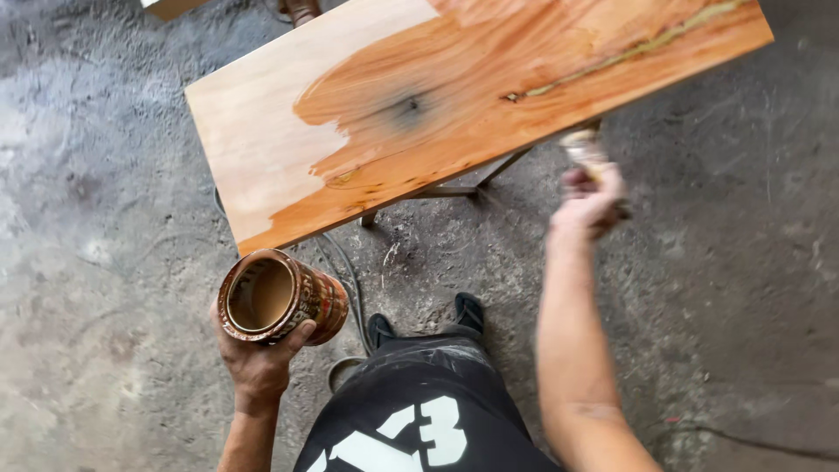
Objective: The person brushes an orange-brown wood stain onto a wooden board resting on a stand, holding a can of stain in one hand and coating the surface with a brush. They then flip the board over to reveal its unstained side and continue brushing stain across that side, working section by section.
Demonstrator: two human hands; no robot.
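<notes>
A grey concrete floor (105, 175) filled most of the view, mottled with pale patches and dust. A metal stand (454, 186) showed under the board, its legs resting on the floor. A thin cable (345, 271) curved across the floor near the stand. Two dark shoes (428, 319) stood on the floor, just above black shorts (419, 411) with white markings. A pale block (170, 7) sat at the top edge, cut off.
</notes>
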